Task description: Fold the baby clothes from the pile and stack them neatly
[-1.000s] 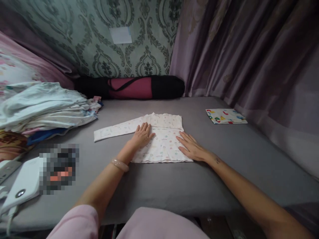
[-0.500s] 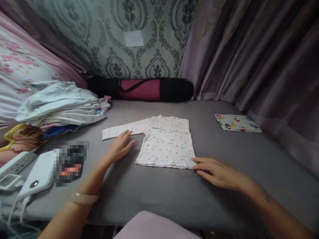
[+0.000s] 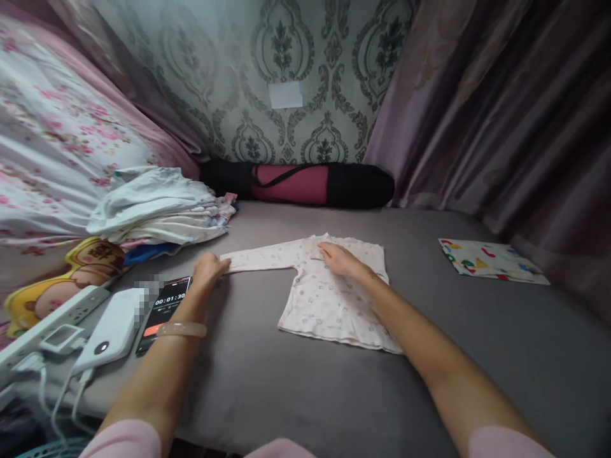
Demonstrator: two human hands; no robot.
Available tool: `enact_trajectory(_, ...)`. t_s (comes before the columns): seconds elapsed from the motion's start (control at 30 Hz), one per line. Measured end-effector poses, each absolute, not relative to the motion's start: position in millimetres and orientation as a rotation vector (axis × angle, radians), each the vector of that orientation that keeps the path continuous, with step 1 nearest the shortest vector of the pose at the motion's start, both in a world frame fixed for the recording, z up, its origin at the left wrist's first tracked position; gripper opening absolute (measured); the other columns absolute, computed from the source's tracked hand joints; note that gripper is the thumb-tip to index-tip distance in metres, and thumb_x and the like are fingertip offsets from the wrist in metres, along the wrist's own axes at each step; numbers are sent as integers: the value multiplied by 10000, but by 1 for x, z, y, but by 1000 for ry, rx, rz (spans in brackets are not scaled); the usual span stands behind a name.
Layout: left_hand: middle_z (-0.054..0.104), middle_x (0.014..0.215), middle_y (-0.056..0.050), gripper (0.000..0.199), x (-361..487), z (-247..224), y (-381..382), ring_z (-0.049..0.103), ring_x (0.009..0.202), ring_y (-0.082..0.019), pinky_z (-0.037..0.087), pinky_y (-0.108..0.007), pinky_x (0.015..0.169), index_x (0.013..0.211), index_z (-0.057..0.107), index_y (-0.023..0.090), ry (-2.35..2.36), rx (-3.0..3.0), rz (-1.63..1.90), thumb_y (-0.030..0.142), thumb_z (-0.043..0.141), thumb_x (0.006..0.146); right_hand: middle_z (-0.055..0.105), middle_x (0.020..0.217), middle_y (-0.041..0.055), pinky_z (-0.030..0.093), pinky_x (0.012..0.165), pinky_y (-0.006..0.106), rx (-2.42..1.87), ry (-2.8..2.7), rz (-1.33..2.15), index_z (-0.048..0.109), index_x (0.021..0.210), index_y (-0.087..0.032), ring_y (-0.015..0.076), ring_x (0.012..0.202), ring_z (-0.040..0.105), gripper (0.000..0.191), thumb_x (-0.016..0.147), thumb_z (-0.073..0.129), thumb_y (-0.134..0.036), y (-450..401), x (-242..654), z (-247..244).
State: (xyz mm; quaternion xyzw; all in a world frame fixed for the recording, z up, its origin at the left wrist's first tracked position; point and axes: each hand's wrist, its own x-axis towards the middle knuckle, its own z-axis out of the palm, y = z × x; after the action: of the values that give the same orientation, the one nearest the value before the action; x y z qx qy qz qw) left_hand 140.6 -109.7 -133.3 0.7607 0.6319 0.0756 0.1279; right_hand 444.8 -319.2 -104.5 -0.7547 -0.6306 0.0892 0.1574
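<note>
A small white long-sleeved shirt [image 3: 334, 305] with a fine coloured print lies flat, one sleeve folded across its chest and the other stretched out to the left. At the cuff of that outstretched sleeve, my left hand [image 3: 210, 268] has its fingers closed on the cloth. My right hand [image 3: 342, 259] reaches over the body of the shirt, its fingers extended and touching the fabric near the left shoulder by the folded sleeve. My right forearm covers the shirt's right side and part of its hem.
A pile of clothes [image 3: 157, 207], a cartoon cushion [image 3: 90, 264], a power strip [image 3: 62, 318], a white power bank [image 3: 112, 327] and a phone [image 3: 165, 308] showing a timer are on the left. Folded printed cloth [image 3: 491, 259] lies right; a black-and-pink bag [image 3: 296, 184] lies behind.
My left hand moved left to the cuff and closed on it. My right hand left the lower right hem corner and moved up and left over the shirt. The view shifted.
</note>
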Motion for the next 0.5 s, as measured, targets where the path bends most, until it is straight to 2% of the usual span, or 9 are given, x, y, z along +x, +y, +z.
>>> enact_trajectory(0.1, 518, 527, -43, 225, 145, -127, -109, 552, 617, -227, 360, -275, 536, 549, 496, 200, 1802, 2059, 285, 377, 592, 649, 376, 1497, 112, 205, 1124, 318, -2275, -1766, 271, 407, 1419, -92, 197, 1386, 306, 499, 954, 280, -223, -290, 430, -126)
enact_trajectory(0.2, 420, 418, 8, 247, 147, -122, -110, 471, 500, -175, 286, -250, 474, 500, 469, 201, 1733, 1908, 343, 371, 629, 581, 276, 1545, 111, 108, 1157, 383, -2342, -1726, 236, 322, 1463, -82, 218, 1436, 178, 527, 970, 253, -256, -273, 418, -139)
enact_trajectory(0.37, 398, 396, 35, 205, 151, -116, -110, 415, 447, -136, 259, -233, 438, 528, 486, 186, 1670, 1809, 418, 333, 629, 540, 227, 1558, 135, 80, 1152, 437, -2370, -1654, 212, 301, 1470, -77, 248, 1447, 115, 579, 981, 226, -379, -262, 408, -148)
enact_trajectory(0.5, 436, 484, 36, 187, 159, -100, -108, 456, 495, -124, 318, -211, 447, 590, 502, 176, 1595, 1743, 653, 325, 613, 573, 232, 1556, 142, 76, 1142, 456, -2390, -1617, 185, 283, 1484, -109, 265, 1444, 114, 633, 973, 206, -476, -259, 404, -151)
